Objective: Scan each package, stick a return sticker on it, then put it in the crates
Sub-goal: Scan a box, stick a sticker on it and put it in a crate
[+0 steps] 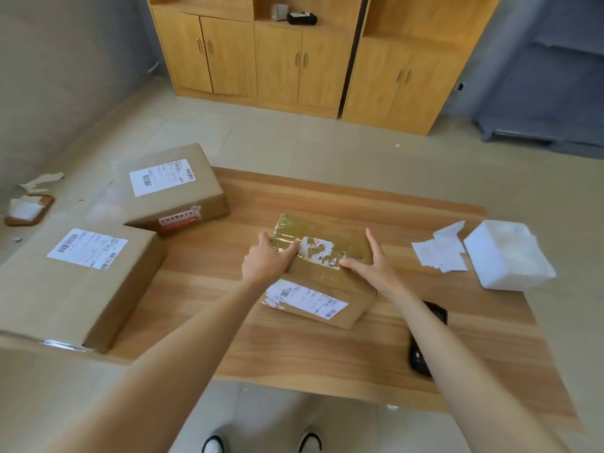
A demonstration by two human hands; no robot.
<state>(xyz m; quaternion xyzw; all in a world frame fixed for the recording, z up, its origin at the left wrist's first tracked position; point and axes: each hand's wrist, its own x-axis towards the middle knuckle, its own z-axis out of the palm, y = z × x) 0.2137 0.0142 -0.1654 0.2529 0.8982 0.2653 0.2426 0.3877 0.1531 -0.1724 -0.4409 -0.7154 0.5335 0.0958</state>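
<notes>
Resting on the table [327,351], the package [322,273] is pressed by the right hand [376,266] with straight fingers. Left hand [266,263] curls round its left edge. Contents unseen.

Both hands, left hand [266,261] and right hand [376,269], on a taped package [322,273] atop the table [294,348]
</notes>
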